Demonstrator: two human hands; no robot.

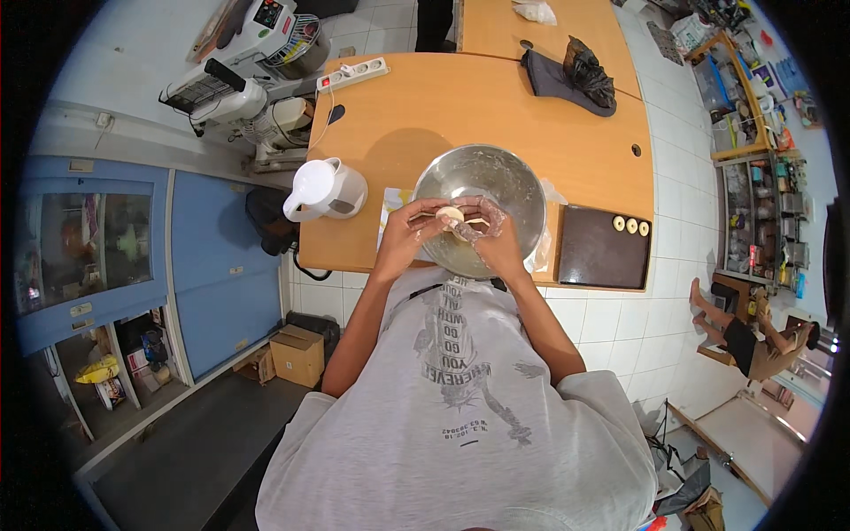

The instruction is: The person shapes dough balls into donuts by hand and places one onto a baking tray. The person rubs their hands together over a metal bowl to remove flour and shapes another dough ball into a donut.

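Observation:
A small pale round of dough is held over a large steel mixing bowl. My left hand grips its left side, with the fingers curled in around it. My right hand, smeared with flour or dough, closes on it from the other side. The fingertips of both hands meet at the dough and hide part of it. Beneath them, the bottom of the bowl is partly hidden. To the right of the bowl, a dark baking tray carries three small dough pieces with dimpled or holed middles.
A white jug stands left of the bowl on the wooden table. Farther back are a power strip and a dark cap with a black plastic bag. Another person sits at far right.

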